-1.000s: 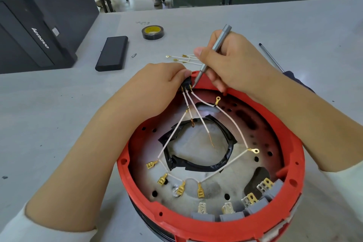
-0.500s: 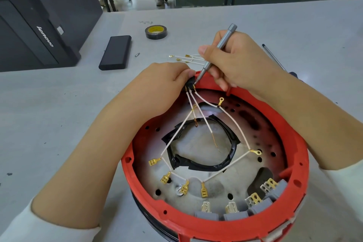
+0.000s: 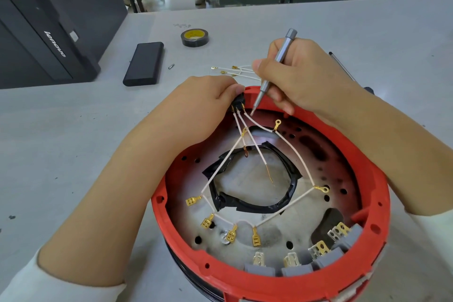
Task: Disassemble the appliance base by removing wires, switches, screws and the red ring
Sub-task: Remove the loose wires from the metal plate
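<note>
Now, the risks: each line takes one part of the scene
Left hand (image 3: 208, 98): grip pinches the small black switch (image 3: 238, 100) at the far rim of the red ring (image 3: 269, 284); if the pinch loosens, the switch likely twists and the tool skids
Right hand (image 3: 301, 76): grip is curled round the thin grey screwdriver (image 3: 272, 68) like a pen; its tip sits just beside the switch's brass terminals, near the left fingertips, so a slip could jab them
White wires (image 3: 259, 154): three run from the switch down into the base; hard prying could tear a wire rather than free its connector
Base: stands on the desk (image 3: 73, 142), steadied only by the two hands; a sideways push may rock it
Loose wires (image 3: 235, 71): lie on the desk behind the ring, near the right hand, easily swept aside
Grey switches (image 3: 296, 270): sit at the near rim, apparently not yet removed
</note>
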Tool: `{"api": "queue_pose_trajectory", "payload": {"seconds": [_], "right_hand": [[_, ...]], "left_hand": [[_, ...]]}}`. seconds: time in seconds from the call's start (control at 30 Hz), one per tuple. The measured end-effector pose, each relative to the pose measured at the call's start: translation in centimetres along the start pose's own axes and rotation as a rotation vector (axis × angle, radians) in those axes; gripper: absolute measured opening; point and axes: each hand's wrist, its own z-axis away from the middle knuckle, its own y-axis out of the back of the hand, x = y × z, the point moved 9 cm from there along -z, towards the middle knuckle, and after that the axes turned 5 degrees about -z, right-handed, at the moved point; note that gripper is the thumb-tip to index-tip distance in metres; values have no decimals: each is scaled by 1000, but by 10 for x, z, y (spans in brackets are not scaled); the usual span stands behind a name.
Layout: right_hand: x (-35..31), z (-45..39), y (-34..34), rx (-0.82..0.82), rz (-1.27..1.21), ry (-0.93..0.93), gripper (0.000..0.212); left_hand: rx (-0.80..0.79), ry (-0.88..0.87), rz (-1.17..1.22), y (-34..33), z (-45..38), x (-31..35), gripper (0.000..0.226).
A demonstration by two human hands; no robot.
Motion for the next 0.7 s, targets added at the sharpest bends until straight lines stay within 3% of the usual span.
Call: {"api": "queue_pose_trajectory", "payload": {"seconds": [0.23, 0.5, 0.7], "right_hand": [[4, -3, 0, 26, 135, 8, 34], [7, -4, 1, 24, 8, -11, 32], [6, -2, -5, -42, 58, -5, 37]], "left_hand": [[7, 3, 3, 0, 0, -1, 36], [17, -7, 13, -1, 0, -1, 37], [12, -6, 5, 0, 0, -1, 35]]}}
